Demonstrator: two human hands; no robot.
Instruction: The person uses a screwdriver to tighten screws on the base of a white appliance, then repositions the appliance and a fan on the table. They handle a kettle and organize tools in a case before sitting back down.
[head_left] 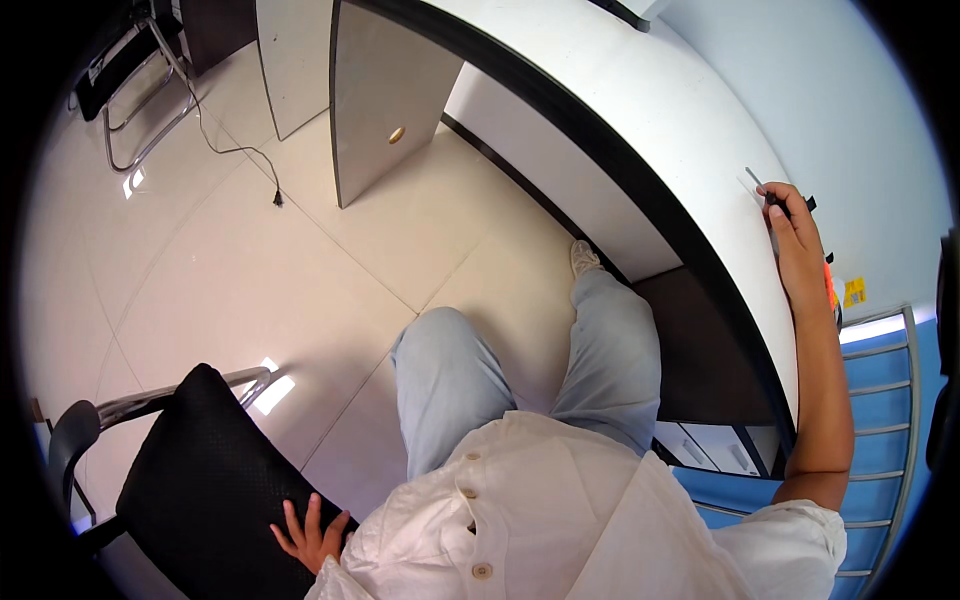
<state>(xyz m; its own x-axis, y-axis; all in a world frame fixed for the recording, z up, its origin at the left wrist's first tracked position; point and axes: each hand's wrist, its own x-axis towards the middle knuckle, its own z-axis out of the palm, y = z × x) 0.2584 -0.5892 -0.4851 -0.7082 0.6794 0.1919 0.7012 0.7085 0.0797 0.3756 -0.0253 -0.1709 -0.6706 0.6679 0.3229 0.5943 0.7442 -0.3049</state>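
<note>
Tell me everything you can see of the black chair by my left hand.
The chair stands at lower left on the pale tiled floor. Its broad black seat looks padded, with a fine texture. Shiny bent metal tubing shows past the far edge, near a dark curved armrest at left. The left hand rests on the seat, fingers spread. Its legs cannot be made out.

Tool shaft (753,178): bare metal
Chair seat (205,480): matt, finely textured
Chair frame (130,405): glossy metal
Floor tiles (240,300): smooth, glossy
Desk top (690,130): smooth
Shirt (560,500): matt cloth
</note>
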